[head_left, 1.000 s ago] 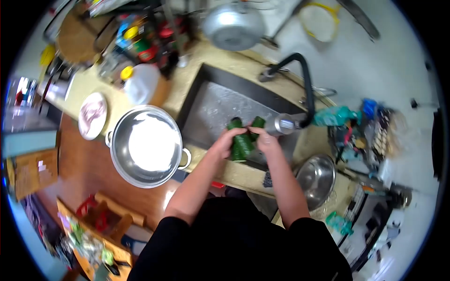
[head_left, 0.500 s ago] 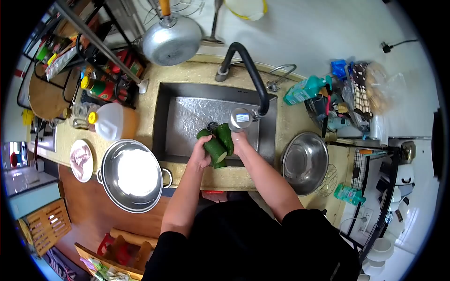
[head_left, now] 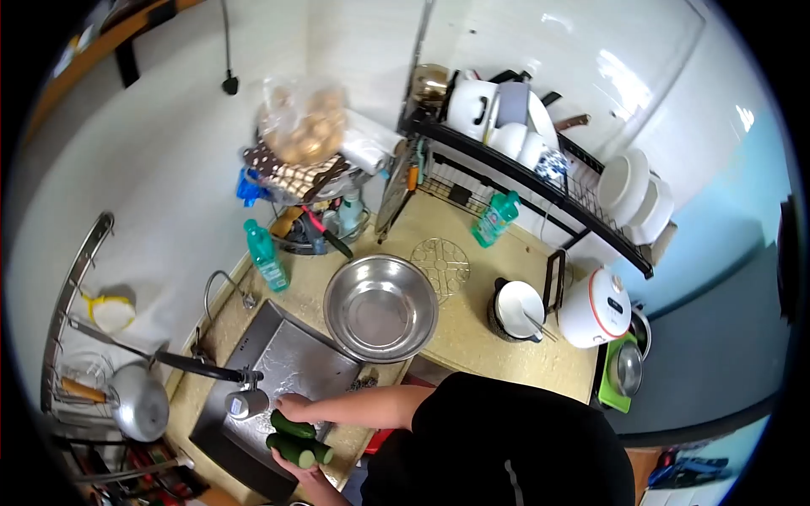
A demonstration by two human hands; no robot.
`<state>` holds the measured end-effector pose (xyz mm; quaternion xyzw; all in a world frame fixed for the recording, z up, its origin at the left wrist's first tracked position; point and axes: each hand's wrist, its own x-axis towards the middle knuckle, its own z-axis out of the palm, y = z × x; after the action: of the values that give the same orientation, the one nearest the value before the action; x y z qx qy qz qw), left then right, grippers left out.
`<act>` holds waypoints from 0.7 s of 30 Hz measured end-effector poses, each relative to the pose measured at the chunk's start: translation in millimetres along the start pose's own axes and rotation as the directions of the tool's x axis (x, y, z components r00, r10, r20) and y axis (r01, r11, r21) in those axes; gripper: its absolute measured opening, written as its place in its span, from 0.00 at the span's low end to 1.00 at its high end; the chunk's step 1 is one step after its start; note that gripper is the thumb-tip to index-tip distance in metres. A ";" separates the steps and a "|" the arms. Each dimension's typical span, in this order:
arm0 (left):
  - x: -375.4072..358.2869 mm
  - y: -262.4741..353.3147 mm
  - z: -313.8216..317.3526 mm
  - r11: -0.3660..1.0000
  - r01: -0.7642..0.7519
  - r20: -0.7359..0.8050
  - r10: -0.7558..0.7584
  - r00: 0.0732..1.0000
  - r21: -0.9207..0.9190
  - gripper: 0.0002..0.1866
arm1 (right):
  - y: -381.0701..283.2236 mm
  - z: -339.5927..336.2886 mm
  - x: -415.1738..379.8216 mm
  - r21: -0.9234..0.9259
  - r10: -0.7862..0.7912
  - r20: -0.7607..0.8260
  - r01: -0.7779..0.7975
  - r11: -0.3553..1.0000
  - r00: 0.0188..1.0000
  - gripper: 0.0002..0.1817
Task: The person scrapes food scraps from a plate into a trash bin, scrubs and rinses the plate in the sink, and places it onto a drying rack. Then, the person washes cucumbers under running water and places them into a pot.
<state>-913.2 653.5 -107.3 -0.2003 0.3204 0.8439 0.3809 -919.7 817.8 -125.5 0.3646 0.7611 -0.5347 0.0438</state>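
Observation:
Several thick, dark green cucumber pieces (head_left: 291, 449) with pale cut ends are bunched together over the near side of the sink (head_left: 253, 354). My left hand (head_left: 302, 469) is closed around the lower pieces from below, its fingers partly hidden. At the upper piece (head_left: 293, 424), my right hand (head_left: 293, 408) curls over the far end, fingers partly covered. Just beside my right hand hangs the head of the black faucet (head_left: 246, 405), with a small display. I cannot make out running water.
Right of the sink stands a steel basin (head_left: 381, 308), beside a wire trivet (head_left: 441, 268). Green bottles (head_left: 267, 257) and a rack of dishes (head_left: 540, 169) line the back. Farther right are a white pot (head_left: 519, 309) and a rice cooker (head_left: 596, 308). A wok (head_left: 139, 403) hangs at left.
My view has swung to the right, bringing the dish rack and rice cooker in and leaving the large left pot mostly out. Both hands still hold the green pieces over the sink.

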 end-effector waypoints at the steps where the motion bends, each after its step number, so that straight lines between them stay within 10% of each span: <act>1: 1.4 -0.5 -10.1 1.000 0.013 0.070 -0.013 0.997 -0.004 0.30 | 1.0 -2.3 -4.0 0.011 -0.002 -0.038 0.003 1.000 0.999 0.23; 4: 3.8 2.3 -20.4 0.999 0.037 0.105 -0.039 0.994 0.016 0.31 | -4.3 -18.0 -17.4 -0.106 0.007 0.016 -0.006 0.994 1.000 0.21; 7: 2.8 -5.3 -22.6 0.958 -0.243 0.130 0.225 0.966 0.150 0.35 | -10.1 -23.3 -23.3 -0.072 -0.067 -0.051 0.063 0.995 0.996 0.18; 9: -16.8 5.6 11.3 0.976 0.092 0.227 -0.046 0.973 -0.197 0.41 | -18.0 -27.9 -24.3 -0.056 -0.053 -0.045 0.051 0.997 0.998 0.17; 12: -14.4 14.3 11.0 0.992 0.121 0.487 -0.092 0.868 -0.030 0.42 | -28.7 -29.3 -22.9 -0.067 -0.048 -0.011 0.048 0.997 0.999 0.18; 18: -53.1 24.3 37.6 0.977 0.166 0.509 -0.076 0.858 -0.133 0.52 | -46.0 -45.0 -37.4 -0.018 -0.173 -0.009 0.173 0.985 0.985 0.21; 21: -75.5 37.9 29.8 0.978 0.135 0.535 -0.029 0.845 -0.161 0.52 | -51.6 -94.7 -53.7 0.373 -0.036 0.486 -0.170 0.912 0.873 0.20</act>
<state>-897.6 616.2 -27.3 -0.0094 0.1112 0.8761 0.4691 -880.9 862.2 -20.4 0.2471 0.5853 -0.7521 0.1749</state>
